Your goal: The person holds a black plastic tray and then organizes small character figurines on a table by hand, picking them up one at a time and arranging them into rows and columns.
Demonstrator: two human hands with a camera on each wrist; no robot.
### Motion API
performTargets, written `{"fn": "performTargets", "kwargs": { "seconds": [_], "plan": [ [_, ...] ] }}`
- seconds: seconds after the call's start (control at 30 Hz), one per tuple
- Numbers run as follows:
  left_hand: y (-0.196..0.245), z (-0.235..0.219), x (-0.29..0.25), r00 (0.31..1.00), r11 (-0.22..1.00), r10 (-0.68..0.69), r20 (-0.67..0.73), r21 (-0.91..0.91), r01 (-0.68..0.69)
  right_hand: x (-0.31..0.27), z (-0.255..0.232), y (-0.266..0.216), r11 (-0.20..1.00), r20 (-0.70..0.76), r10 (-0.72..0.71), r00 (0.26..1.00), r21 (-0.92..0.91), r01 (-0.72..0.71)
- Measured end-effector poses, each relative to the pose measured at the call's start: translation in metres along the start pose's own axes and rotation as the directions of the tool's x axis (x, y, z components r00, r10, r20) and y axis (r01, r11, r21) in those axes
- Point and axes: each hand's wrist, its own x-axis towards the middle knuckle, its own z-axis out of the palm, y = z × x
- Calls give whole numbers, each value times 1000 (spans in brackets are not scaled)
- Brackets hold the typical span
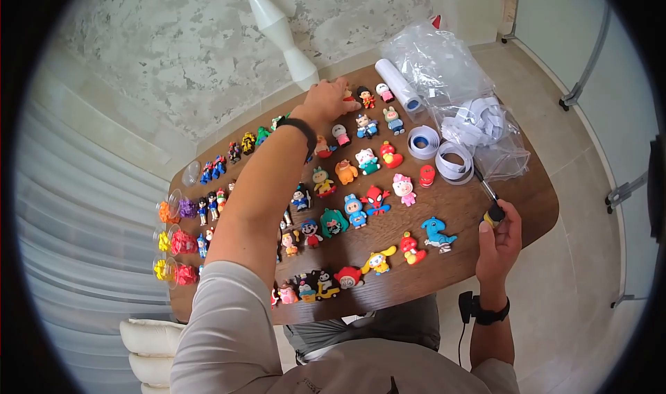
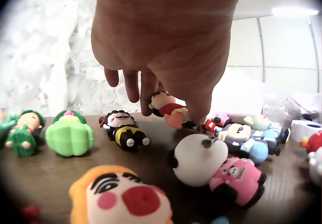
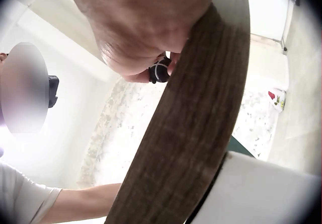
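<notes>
At the back of the table, my left hand point(image 1: 325, 104) reaches down with thumb and fingers around a small toy figure point(image 2: 168, 105) with a red top, pinching it. A black-and-yellow figure point(image 2: 126, 129) lies just left of those fingers. Nearer the wrist camera lie a panda figure point(image 2: 201, 158) in pink and an orange-haired figure point(image 2: 121, 196). My right hand point(image 1: 501, 240) grips a slim tool by its black-and-yellow handle point(image 1: 494, 214) at the table's right edge. Its thin metal shaft points toward the tape rolls. In the right wrist view the hand mostly hides the tool.
Rows of toy figures cover the brown table point(image 1: 444, 269). White tape rolls point(image 1: 454, 164), a white roll point(image 1: 397, 83) and clear plastic bags point(image 1: 444, 61) lie at the right back. Clear cups point(image 1: 164, 241) with coloured pieces stand along the left edge.
</notes>
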Motion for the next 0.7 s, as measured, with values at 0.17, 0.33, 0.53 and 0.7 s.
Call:
{"fn": "performTargets", "kwargs": {
  "seconds": [0.17,0.33,0.53,0.7],
  "plan": [
    [-13,15,8,998,985,38,52,-172,-28,1,0,0,1000,20,17,1000,16,-17],
    [-34,16,11,995,980,39,89,-199,-21,2,0,1,1000,21,1,1000,17,-1],
    [-8,4,5,996,955,-2,92,-294,29,2,0,-3,990,13,114,993,79,-115],
    [59,-43,-28,951,929,243,-193,-236,-285,5,2,-3,986,33,129,991,101,-131]
  ]
}}
